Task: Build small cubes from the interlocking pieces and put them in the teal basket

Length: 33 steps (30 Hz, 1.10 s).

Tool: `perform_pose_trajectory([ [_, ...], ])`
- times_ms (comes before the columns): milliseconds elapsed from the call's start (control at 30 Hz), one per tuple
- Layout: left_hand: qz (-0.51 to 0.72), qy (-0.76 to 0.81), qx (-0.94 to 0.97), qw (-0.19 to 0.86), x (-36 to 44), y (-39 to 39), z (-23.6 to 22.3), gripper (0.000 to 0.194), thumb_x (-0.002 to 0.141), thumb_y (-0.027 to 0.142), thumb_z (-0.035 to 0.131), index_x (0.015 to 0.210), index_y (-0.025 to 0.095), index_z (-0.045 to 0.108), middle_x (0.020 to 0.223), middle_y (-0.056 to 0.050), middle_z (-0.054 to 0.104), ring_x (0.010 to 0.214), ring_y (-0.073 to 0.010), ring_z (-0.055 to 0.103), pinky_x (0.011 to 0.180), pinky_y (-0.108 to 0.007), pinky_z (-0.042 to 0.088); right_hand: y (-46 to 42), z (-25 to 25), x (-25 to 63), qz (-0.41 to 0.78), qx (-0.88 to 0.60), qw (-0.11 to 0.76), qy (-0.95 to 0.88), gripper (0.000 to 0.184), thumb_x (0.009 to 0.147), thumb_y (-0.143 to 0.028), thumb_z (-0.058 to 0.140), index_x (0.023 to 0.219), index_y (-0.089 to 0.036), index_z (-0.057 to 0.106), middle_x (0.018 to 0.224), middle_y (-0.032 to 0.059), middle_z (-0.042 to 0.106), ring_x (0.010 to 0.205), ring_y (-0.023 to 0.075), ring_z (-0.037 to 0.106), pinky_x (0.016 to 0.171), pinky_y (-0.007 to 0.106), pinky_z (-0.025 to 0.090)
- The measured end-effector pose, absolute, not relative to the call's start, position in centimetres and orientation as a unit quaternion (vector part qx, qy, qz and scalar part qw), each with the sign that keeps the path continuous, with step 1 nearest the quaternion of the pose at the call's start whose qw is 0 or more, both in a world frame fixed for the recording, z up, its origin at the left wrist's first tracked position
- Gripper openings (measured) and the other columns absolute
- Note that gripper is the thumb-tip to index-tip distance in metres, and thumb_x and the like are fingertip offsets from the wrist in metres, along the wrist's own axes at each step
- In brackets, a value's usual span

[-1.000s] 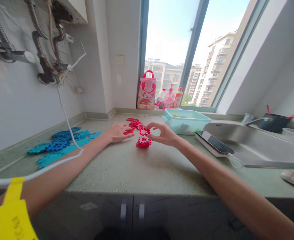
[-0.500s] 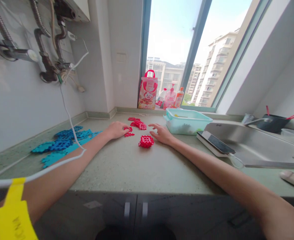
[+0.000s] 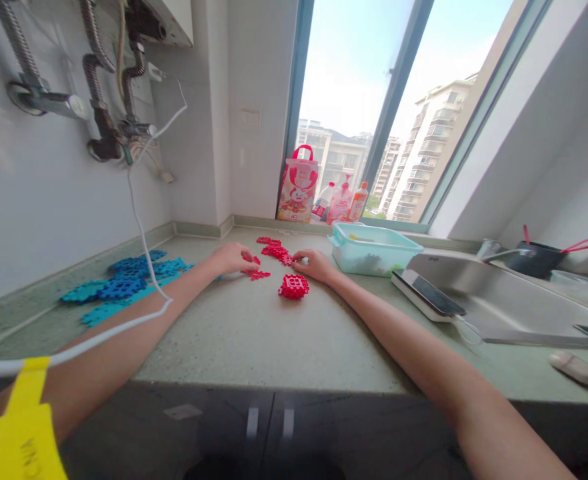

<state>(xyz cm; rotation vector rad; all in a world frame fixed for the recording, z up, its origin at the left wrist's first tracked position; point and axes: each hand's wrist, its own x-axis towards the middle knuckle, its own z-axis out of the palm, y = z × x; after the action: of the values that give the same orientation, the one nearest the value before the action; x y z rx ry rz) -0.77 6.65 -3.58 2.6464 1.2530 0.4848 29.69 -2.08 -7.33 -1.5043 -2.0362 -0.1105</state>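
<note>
Pieces (image 3: 275, 251) behind the red stack (image 3: 294, 288) could scatter if dragged. I can't tell whether my left hand (image 3: 233, 257) or right hand (image 3: 315, 265) grips any.

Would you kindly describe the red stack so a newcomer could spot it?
On the countertop below the window, find the turquoise tub. Nearer the viewer and left of it sits the red stack of notched tiles, compactly piled, unlike the red tiles spread out behind it.

Both arms (image 3: 157, 320) stretch forward, hands (image 3: 231, 259) apart with fingers (image 3: 302, 255) bent.
</note>
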Motion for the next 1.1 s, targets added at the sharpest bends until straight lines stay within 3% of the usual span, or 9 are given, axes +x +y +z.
perform_pose_trajectory([
  [100, 0.187, 0.432, 0.877, 0.098, -1.0, 7.0, -4.0, 0.036, 0.074, 0.055, 0.076, 0.094, 0.026, 0.083, 0.099, -0.006, 0.082, 0.096, -0.0282, 0.074, 0.08, -0.035, 0.055, -3.2, -7.7, 29.7, -0.022, -0.571, 0.342, -0.746, 0.013, 0.088, -0.031, 0.077, 0.099, -0.025, 0.08, 0.099, 0.0022, 0.081, 0.091, 0.0204, 0.075, 0.085, 0.031, 0.056],
  [233, 0.272, 0.423, 0.862, 0.059, -0.8, 5.5, -3.3, 0.047, 0.069, 0.055, 0.081, 0.104, 0.023, 0.078, 0.106, -0.008, 0.081, 0.098, -0.0294, 0.074, 0.085, -0.038, 0.056, -6.0, -8.1, 30.1, 0.042, -0.564, 0.424, -0.708, 0.021, 0.087, -0.036, 0.077, 0.104, -0.024, 0.077, 0.095, 0.0026, 0.081, 0.089, 0.0197, 0.076, 0.078, 0.031, 0.057],
  [400, 0.37, 0.232, 0.893, 0.11, 0.9, 0.3, -1.5, 0.059, 0.075, 0.054, 0.082, 0.125, 0.024, 0.069, 0.104, -0.003, 0.079, 0.104, -0.0255, 0.072, 0.1, -0.04, 0.053, -9.8, -5.6, 30.7, 0.041, -0.54, 0.509, -0.669, 0.032, 0.091, -0.047, 0.072, 0.113, -0.024, 0.075, 0.101, 0.0058, 0.08, 0.096, 0.0225, 0.076, 0.081, 0.035, 0.057],
  [633, 0.33, 0.182, 0.903, 0.206, 3.7, -3.8, -1.9, 0.076, 0.07, 0.043, 0.087, 0.138, 0.022, 0.06, 0.106, -0.006, 0.08, 0.114, -0.0287, 0.072, 0.105, -0.042, 0.052, -12.6, -1.6, 29.5, -0.068, -0.479, 0.507, -0.714, 0.031, 0.09, -0.042, 0.072, 0.115, -0.024, 0.074, 0.106, 0.0053, 0.079, 0.093, 0.0226, 0.074, 0.092, 0.041, 0.055],
  [767, 0.297, 0.199, 0.909, 0.213, 3.7, -3.0, -2.4, 0.092, 0.069, 0.055, 0.087, 0.148, 0.022, 0.055, 0.111, -0.008, 0.079, 0.117, -0.0313, 0.07, 0.109, -0.046, 0.049, -12.9, -2.1, 28.1, -0.058, -0.458, 0.483, -0.744, 0.033, 0.092, -0.039, 0.071, 0.122, -0.025, 0.072, 0.099, 0.0038, 0.078, 0.092, 0.022, 0.073, 0.093, 0.04, 0.055],
  [867, 0.315, 0.211, 0.891, 0.25, 2.9, -1.8, -2.3, 0.082, 0.086, 0.073, 0.064, 0.148, 0.021, 0.053, 0.124, -0.01, 0.076, 0.118, -0.0299, 0.069, 0.106, -0.045, 0.051, -13.1, -2.4, 27.5, -0.049, -0.438, 0.453, -0.775, 0.032, 0.093, -0.038, 0.071, 0.123, -0.026, 0.074, 0.102, 0.0047, 0.076, 0.095, 0.0218, 0.072, 0.094, 0.038, 0.055],
  [967, 0.334, 0.238, 0.887, 0.212, 1.7, -0.5, -2.1, 0.071, 0.1, 0.073, 0.035, 0.142, 0.02, 0.058, 0.132, -0.012, 0.073, 0.121, -0.0295, 0.067, 0.105, -0.044, 0.051, -13.2, -2.4, 27.3, -0.032, -0.421, 0.423, -0.802, 0.031, 0.095, -0.037, 0.07, 0.124, -0.026, 0.076, 0.104, 0.0061, 0.076, 0.096, 0.0214, 0.071, 0.093, 0.037, 0.055],
  [1100, 0.29, 0.278, 0.913, 0.074, 0.4, 1.5, -2.4, 0.069, 0.103, 0.07, 0.029, 0.128, 0.02, 0.069, 0.132, -0.01, 0.072, 0.122, -0.0315, 0.064, 0.109, -0.045, 0.046, -13.1, -2.7, 27.5, -0.001, -0.398, 0.361, -0.843, 0.023, 0.097, -0.038, 0.07, 0.111, -0.026, 0.082, 0.104, 0.0072, 0.075, 0.094, 0.0209, 0.071, 0.092, 0.036, 0.055],
])
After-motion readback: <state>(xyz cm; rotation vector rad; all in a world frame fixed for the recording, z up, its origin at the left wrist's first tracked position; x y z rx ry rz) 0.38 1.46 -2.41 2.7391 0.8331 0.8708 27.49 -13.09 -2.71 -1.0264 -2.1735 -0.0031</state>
